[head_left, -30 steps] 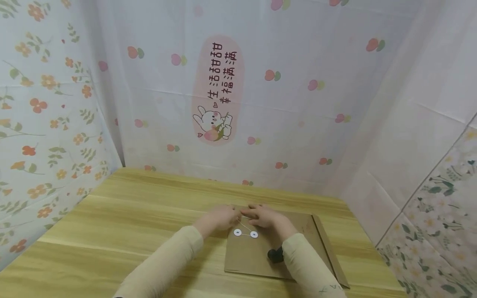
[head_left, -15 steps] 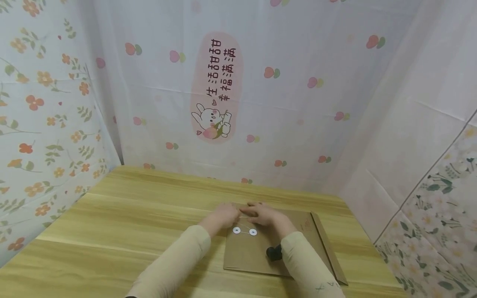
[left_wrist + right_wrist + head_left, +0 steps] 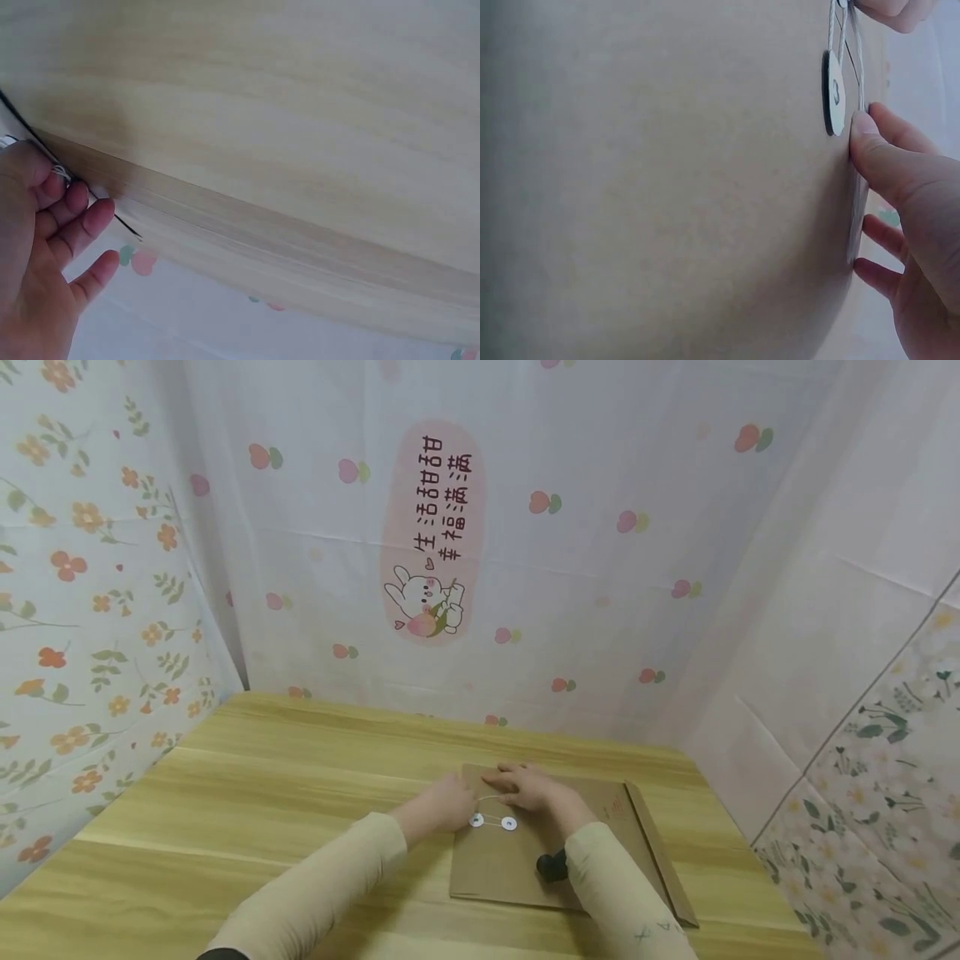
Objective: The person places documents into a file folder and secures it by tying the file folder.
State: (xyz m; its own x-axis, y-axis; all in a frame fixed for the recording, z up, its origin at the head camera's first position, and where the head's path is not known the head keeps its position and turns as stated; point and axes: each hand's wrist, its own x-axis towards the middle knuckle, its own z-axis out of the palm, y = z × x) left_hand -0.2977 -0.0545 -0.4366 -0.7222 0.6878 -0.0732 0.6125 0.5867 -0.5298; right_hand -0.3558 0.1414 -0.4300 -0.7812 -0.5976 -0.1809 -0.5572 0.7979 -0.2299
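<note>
A brown kraft document envelope (image 3: 495, 868) lies on the table with two round white buttons near its left edge, the left button (image 3: 476, 819) and the right button (image 3: 509, 823). A white string (image 3: 859, 71) runs about them. My left hand (image 3: 444, 804) is at the left button; in the left wrist view its thumb and index finger pinch the string (image 3: 61, 172), other fingers spread. My right hand (image 3: 529, 790) rests on the envelope's upper part, thumb pressing at the string beside the right button (image 3: 834, 94), its other fingers extended along the flap.
The wood-grain table (image 3: 285, 793) stretches left of the envelope. White printed curtains (image 3: 600, 610) hang behind and on both sides. A black rounded part (image 3: 552, 866) shows by the right sleeve, over the envelope.
My left hand has moved from the envelope's upper edge down and left to the left button, drawing the string with it. The right hand has stayed nearly still on the envelope.
</note>
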